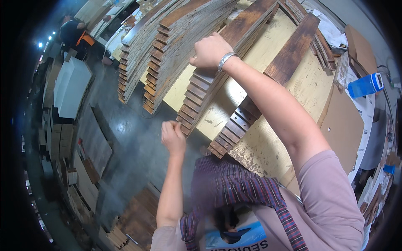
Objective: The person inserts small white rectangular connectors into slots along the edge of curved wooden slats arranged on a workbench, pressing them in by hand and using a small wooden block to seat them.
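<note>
Right hand point(209, 51) clamped over top of dark plank stack point(201, 94), steadying it; left hand point(173, 136) fisted, empty, near stack's lower ends.

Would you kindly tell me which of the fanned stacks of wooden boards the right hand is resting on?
The right hand rests on the middle stack of dark brown boards, between the grey weathered stacks on the left and the lower brown stack nearer the person.

The planks point(205, 90) are rough wood, some dark-stained and worn, others grey and weathered, and they lie on a bench point(268, 146) of pale matt plywood, scuffed and flaking. The floor point(134, 138) is smooth grey concrete with a dull sheen. A polished metal bangle point(226, 59) circles the right wrist, a plaid cloth point(234, 188) hangs at the chest, and a blue container point(365, 85) looks like glossy plastic.
</note>
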### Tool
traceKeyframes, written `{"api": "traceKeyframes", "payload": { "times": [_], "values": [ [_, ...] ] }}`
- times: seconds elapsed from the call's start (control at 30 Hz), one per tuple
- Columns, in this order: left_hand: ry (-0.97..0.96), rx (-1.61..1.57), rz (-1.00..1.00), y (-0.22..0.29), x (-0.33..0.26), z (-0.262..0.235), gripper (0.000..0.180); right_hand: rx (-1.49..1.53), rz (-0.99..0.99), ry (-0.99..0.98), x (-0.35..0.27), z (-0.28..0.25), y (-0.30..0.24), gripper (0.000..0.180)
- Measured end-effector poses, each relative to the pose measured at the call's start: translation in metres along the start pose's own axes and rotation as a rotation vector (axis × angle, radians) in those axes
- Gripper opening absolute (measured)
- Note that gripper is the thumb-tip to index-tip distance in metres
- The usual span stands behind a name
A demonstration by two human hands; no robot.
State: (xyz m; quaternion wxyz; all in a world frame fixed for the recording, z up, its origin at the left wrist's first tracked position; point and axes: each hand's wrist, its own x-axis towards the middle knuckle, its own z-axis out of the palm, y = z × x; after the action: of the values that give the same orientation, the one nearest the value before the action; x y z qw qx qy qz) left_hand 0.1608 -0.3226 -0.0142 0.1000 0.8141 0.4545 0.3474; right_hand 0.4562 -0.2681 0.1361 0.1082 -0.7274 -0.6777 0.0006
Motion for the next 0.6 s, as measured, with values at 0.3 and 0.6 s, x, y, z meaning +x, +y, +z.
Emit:
{"api": "traceKeyframes", "payload": {
  "times": [0.3, 0.6],
  "values": [
    [-0.005, 0.030, -0.046, -0.005, 0.003, 0.000, 0.016, -0.006, 0.000, 0.000, 0.000, 0.004, 0.001, 0.045],
    [0.013, 0.005, -0.050, -0.007, 0.000, 0.000, 0.016, 0.005, 0.001, -0.013, -0.001, -0.001, -0.001, 0.046]
  ]
}}
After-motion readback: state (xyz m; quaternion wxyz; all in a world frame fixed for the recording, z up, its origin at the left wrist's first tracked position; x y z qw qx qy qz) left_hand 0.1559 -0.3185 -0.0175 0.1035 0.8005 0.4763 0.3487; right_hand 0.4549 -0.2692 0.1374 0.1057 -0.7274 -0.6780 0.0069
